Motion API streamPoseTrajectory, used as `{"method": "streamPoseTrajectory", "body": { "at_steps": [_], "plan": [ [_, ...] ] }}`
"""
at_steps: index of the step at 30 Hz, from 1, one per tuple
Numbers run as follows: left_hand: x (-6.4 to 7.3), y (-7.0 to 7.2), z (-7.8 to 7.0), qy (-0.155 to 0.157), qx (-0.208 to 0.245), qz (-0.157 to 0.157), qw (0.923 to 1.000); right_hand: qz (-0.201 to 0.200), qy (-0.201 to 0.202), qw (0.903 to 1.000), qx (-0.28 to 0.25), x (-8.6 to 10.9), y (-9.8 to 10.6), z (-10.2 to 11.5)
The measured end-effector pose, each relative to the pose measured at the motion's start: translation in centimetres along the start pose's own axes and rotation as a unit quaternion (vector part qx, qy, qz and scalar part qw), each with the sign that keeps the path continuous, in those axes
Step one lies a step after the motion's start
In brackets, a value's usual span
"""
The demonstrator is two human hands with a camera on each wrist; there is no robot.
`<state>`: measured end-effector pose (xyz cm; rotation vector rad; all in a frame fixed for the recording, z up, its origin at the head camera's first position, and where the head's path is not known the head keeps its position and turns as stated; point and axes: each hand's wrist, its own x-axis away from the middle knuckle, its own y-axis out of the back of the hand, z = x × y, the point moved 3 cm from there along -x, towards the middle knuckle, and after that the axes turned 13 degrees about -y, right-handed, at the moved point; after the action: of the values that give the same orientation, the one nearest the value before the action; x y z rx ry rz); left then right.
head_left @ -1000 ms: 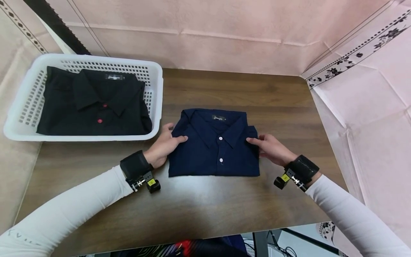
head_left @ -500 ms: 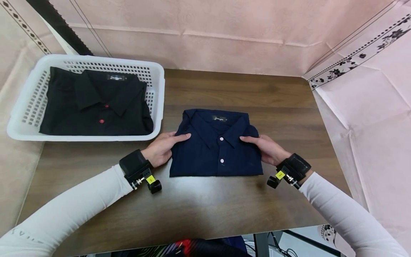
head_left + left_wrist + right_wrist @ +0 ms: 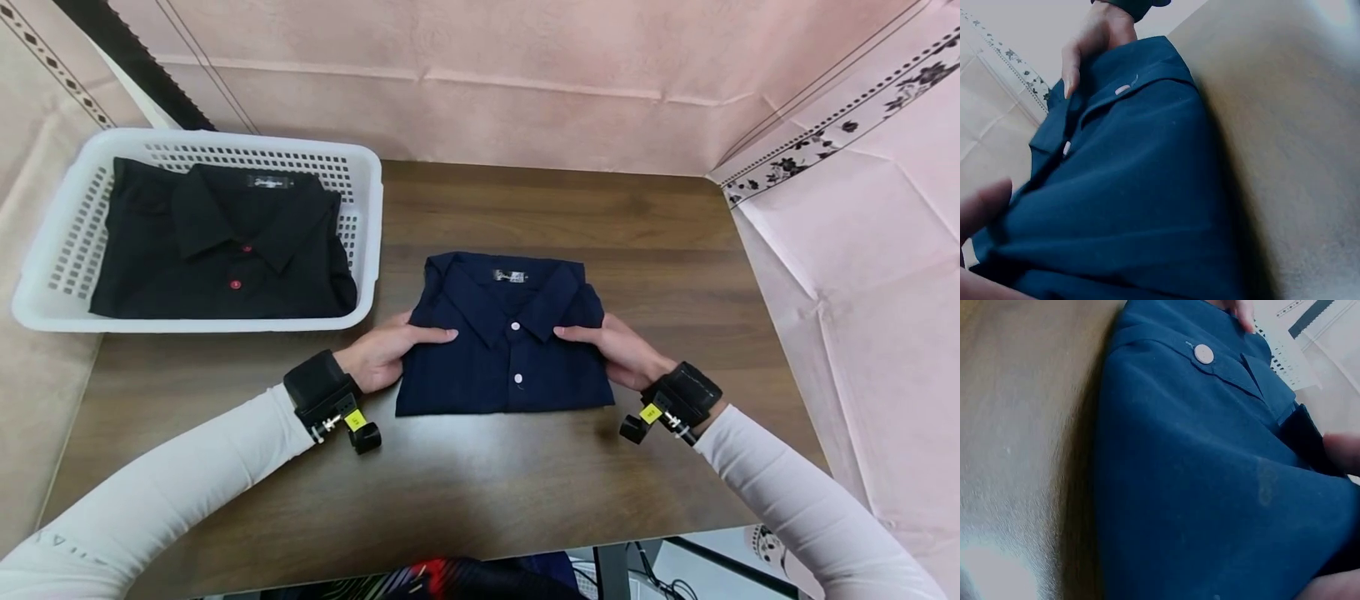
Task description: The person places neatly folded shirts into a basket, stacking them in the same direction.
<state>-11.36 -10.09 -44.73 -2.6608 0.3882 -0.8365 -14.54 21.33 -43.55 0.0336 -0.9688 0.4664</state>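
Note:
A folded navy shirt [image 3: 491, 375] with white buttons lies collar-away in the middle of the head view. My left hand [image 3: 386, 350] grips its left side, thumb on top and the other fingers hidden beneath the cloth. On the opposite side my right hand [image 3: 626, 350] holds the shirt the same way, its thumb near the collar point. In the left wrist view the shirt [image 3: 1141, 187] bows upward between both hands, with a dark shadow along its near edge. The right wrist view shows the shirt [image 3: 1197, 462] close up, one button plain.
At the left a white perforated basket [image 3: 371, 242] holds a folded black shirt [image 3: 217, 242] with red buttons. The brown wooden table [image 3: 480, 483] carries both. Pink cloth [image 3: 480, 92] hangs behind and at the sides. Cables [image 3: 663, 579] show below the front edge.
My right hand has moved left and both thumbs have slid further in over the navy shirt. Its sides now sit deeper in my hands. The basket has stayed put.

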Motion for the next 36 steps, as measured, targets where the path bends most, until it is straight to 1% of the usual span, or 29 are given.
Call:
{"method": "streamPoseTrajectory", "body": {
  "at_steps": [3,6,10,17,22,28,36],
  "plan": [
    [-0.1,-0.1,0.4,0.003,0.017,0.008,0.9998,0.02,0.0,0.9997,-0.014,0.2,-0.2,-0.2],
    [-0.2,-0.1,0.7,0.001,0.028,0.015,0.9995,0.031,0.0,0.9993,-0.02,0.2,-0.3,-0.4],
    [-0.3,-0.3,0.8,-0.004,0.035,0.02,0.9992,0.027,0.001,0.9995,-0.016,0.4,-0.2,-0.5],
    [0.1,-0.9,0.3,0.003,0.051,0.006,0.9987,0.028,0.006,0.9996,-0.003,1.2,0.0,-0.4],
    [0.6,-1.8,-0.6,-0.005,0.061,0.021,0.9979,0.029,0.017,0.9994,0.004,2.3,0.2,0.1],
    [1.2,-2.6,-2.2,-0.028,0.072,0.041,0.9962,0.033,0.031,0.999,0.0,3.7,0.3,0.9],
    [2.2,-3.4,-4.0,-0.049,0.064,0.064,0.9947,0.039,0.04,0.9984,0.013,5.4,0.1,2.3]
  ]
}}
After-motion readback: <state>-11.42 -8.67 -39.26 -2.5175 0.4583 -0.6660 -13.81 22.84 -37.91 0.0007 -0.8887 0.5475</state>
